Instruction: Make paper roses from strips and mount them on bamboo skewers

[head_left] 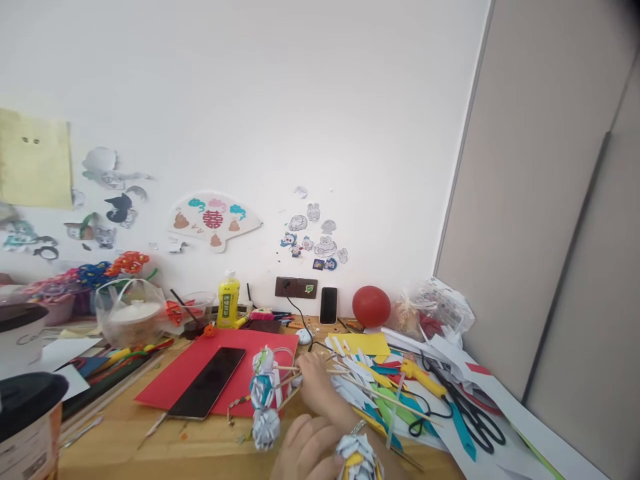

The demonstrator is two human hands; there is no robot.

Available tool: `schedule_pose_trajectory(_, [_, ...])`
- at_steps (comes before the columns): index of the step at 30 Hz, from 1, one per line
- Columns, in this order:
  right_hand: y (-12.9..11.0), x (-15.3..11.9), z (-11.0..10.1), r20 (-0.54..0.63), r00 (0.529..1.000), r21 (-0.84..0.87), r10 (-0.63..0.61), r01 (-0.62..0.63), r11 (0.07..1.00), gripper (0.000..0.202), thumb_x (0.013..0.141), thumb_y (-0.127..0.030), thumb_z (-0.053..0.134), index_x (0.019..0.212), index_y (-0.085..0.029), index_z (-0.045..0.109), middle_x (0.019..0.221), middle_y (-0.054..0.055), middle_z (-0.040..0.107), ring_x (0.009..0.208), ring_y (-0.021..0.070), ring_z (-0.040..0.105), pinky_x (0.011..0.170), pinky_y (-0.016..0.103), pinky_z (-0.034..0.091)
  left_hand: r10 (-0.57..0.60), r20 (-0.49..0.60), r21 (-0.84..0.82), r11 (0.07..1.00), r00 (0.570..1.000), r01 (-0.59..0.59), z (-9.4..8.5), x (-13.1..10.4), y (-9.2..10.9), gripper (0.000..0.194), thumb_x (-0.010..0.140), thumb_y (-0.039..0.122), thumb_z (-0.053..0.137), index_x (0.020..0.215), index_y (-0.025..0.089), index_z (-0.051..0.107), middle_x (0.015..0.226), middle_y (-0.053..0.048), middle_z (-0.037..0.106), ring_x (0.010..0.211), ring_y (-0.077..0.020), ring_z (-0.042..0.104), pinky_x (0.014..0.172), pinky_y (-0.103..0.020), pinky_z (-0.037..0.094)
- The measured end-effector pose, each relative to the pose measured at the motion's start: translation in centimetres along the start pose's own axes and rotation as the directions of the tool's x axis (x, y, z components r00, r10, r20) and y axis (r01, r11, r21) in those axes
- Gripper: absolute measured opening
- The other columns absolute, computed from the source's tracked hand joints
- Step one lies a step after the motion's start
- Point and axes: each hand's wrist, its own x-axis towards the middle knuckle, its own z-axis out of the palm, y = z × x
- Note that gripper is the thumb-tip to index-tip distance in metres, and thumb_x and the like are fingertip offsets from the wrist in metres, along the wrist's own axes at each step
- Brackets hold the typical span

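Observation:
My right hand (316,387) reaches in from the lower right, its fingers closed round several thin wooden sticks (393,400). At the sticks' left ends are crumpled, folded paper flowers (265,392), white with bits of blue and green, stacked one over another above the table. Close to the camera, my left hand (306,450) is curled, with its fingertips by another paper flower (357,460) in white and yellow; it appears to grip this one. The lower part of that flower is cut off by the frame. A bracelet shows on the right wrist.
A black phone (207,383) lies on a red sheet (165,383). To the right are paper strips (385,393), a yellow glue gun (425,380) and black scissors (475,417). Behind stand a yellow bottle (229,300), another phone (329,305) and a red balloon (371,306). Cups (30,420) stand left.

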Motion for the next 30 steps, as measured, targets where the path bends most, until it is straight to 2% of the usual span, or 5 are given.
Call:
schedule_pose_trajectory(9, [1.1,0.5,-1.8,0.211,0.954,0.166,-0.214,0.181,0.969,0.013,0.079,-0.014,0.06,0.092,-0.015,0.059,0.103,0.004,0.056,0.1,0.0213,0.051,0.083,0.038,0.043,-0.109,0.025,-0.1,0.989,0.994,0.111,1.0,0.6,-0.1,0.013,0.088,0.03,0.044,0.098,0.024,0.05,0.079,-0.004,0.071,0.067,-0.0186,0.066,0.061,-0.028,0.046])
schedule_pose_trajectory(14, [1.5,0.2,-4.7,0.149,0.967,0.34,-0.208,0.147,0.929,0.048,0.061,0.007,0.05,0.1,-0.02,0.061,0.108,0.004,0.058,0.109,0.0212,0.047,0.094,0.037,0.036,-0.315,-0.035,-0.2,0.932,0.949,0.302,1.5,-0.5,0.3,0.053,0.063,0.015,0.065,0.112,0.024,0.045,0.095,-0.008,0.067,0.086,-0.0253,0.065,0.073,-0.035,0.051])
schedule_pose_trajectory(17, [1.9,-1.4,-6.9,0.035,0.995,0.449,-0.089,0.064,0.891,0.039,0.064,0.001,0.047,0.093,-0.02,0.062,0.101,0.006,0.061,0.104,0.0219,0.05,0.095,0.039,0.035,-0.55,-0.078,-0.275,0.813,0.831,0.512,2.1,-0.7,0.9,0.052,0.064,0.008,0.06,0.112,0.023,0.049,0.105,-0.01,0.064,0.098,-0.0274,0.062,0.083,-0.04,0.05])
schedule_pose_trajectory(22, [1.5,-6.4,-9.7,-0.042,0.989,0.663,0.144,-0.08,0.745,0.024,0.088,-0.033,0.04,0.095,-0.02,0.057,0.082,0.006,0.062,0.079,0.0208,0.062,0.07,0.033,0.05,-0.885,0.156,-0.639,0.248,0.438,0.728,2.9,0.4,1.0,0.032,0.069,0.016,0.063,0.098,0.023,0.051,0.098,-0.007,0.065,0.09,-0.0232,0.065,0.075,-0.034,0.055])
schedule_pose_trajectory(30, [0.9,-9.0,-8.3,-0.056,0.96,0.803,0.276,-0.121,0.584,0.039,0.074,-0.057,0.057,0.081,-0.019,0.06,0.076,0.006,0.063,0.071,0.0213,0.063,0.062,0.031,0.051,-0.885,0.292,-0.739,0.033,0.363,0.673,3.4,-0.5,0.3,0.044,0.063,0.014,0.072,0.1,0.024,0.05,0.103,-0.006,0.062,0.096,-0.0216,0.062,0.08,-0.032,0.051])
